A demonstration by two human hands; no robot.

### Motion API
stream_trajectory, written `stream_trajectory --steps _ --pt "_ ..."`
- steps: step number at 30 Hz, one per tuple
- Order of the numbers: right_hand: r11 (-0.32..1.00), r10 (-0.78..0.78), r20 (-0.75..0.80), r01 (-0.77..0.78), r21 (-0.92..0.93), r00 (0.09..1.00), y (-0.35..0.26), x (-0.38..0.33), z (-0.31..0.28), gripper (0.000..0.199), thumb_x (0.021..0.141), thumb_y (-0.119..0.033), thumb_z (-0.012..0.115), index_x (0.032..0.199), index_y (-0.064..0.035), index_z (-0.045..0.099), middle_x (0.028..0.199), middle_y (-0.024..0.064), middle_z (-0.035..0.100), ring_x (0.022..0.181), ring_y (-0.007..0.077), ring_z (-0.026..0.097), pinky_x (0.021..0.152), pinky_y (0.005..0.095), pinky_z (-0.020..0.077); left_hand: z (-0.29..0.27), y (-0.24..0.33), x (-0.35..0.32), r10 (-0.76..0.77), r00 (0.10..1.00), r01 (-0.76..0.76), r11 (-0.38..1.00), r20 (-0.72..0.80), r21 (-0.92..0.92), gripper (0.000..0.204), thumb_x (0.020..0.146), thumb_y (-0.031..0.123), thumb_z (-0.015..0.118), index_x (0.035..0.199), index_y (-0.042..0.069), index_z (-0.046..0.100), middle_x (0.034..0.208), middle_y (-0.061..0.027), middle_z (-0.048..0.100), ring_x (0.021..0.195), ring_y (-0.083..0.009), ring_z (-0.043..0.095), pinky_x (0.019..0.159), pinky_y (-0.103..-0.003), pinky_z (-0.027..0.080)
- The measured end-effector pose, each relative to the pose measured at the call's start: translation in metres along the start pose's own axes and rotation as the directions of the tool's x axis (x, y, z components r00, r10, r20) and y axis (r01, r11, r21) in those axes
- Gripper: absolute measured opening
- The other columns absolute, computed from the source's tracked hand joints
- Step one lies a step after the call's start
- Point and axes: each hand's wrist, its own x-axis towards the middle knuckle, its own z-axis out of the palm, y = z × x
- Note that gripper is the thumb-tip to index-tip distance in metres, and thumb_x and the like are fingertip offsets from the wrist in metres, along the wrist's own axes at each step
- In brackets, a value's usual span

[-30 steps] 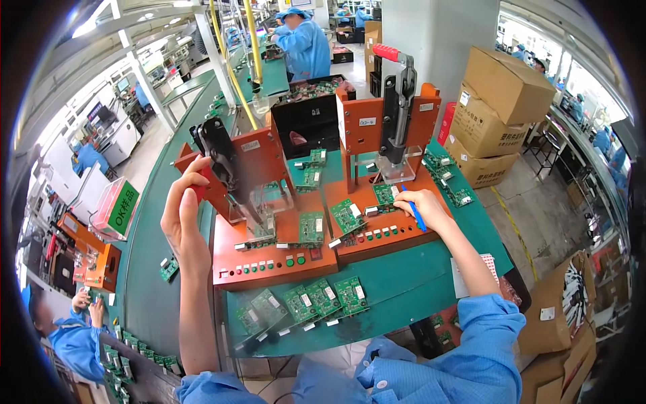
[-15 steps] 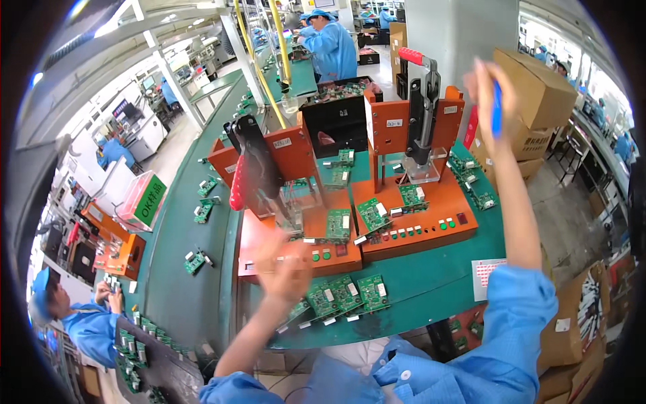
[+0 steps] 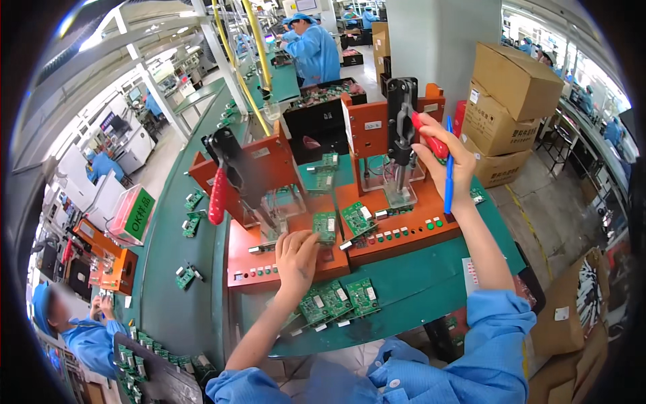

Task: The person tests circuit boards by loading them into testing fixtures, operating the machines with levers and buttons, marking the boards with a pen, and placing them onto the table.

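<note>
The left forearm (image 3: 261, 331) is angled up and inward, and the left hand (image 3: 295, 262) is held low, its back turned upward. Its fingers (image 3: 296, 241) are bent and kept close together; whether anything is pinched cannot be told. The right forearm (image 3: 486, 259) is raised more steeply, tilted slightly inward, and the right hand (image 3: 452, 168) is held higher, its fingers (image 3: 436, 126) curled in a grip opposite the thumb (image 3: 425, 156). Both forearms are bared.

Glossy red plastic handles (image 3: 217, 196); smooth blue plastic pen (image 3: 448, 182); matt cardboard boxes (image 3: 501, 120).
</note>
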Motion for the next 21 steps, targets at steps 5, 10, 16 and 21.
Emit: stream_trajectory --steps 5,10,16,21 --pt "0.959 0.171 -0.021 -0.171 -0.225 0.985 0.0 -0.086 -0.044 0.033 0.092 -0.001 0.065 0.125 0.0033 0.063 0.128 0.0168 0.066 0.113 0.0242 0.066 0.096 0.0345 0.0517 -0.004 0.018 -0.029 0.091 0.995 -0.096 0.99 0.049 0.107 0.026 0.081 0.016 0.076 0.106 0.011 0.072 0.128 -0.0103 0.062 0.122 -0.0312 0.055 0.108 -0.051 0.036" --pt "0.797 0.185 0.144 -0.063 -0.6 0.972 0.039 -0.196 -0.079 0.028 0.089 -0.001 0.067 0.116 0.007 0.064 0.121 0.0244 0.066 0.114 0.0407 0.063 0.1 0.0456 0.0483 -0.001 0.023 -0.037 0.034 0.993 -0.053 0.983 0.114 0.173 0.033 0.082 0.022 0.075 0.113 0.011 0.072 0.14 -0.0153 0.055 0.131 -0.0348 0.048 0.111 -0.051 0.034" --pt "0.773 0.19 0.179 -0.035 -0.634 0.965 0.046 -0.182 -0.066 0.027 0.086 -0.007 0.071 0.109 0.0058 0.065 0.11 0.0243 0.069 0.106 0.0415 0.065 0.095 0.0473 0.0482 -0.003 0.02 -0.039 0.029 0.991 -0.058 0.974 0.132 0.218 0.036 0.083 0.027 0.075 0.114 0.01 0.073 0.144 -0.0163 0.051 0.136 -0.035 0.043 0.113 -0.052 0.031" --pt "0.742 0.167 0.146 -0.027 -0.67 0.975 0.048 -0.157 -0.061 0.019 0.095 -0.015 0.062 0.107 -0.0011 0.067 0.096 0.0196 0.071 0.09 0.0329 0.069 0.081 0.0402 0.0519 -0.002 0.029 -0.02 -0.008 0.983 -0.027 0.982 0.182 0.188 0.033 0.083 0.026 0.075 0.111 0.01 0.073 0.141 -0.014 0.054 0.135 -0.033 0.045 0.116 -0.052 0.026"
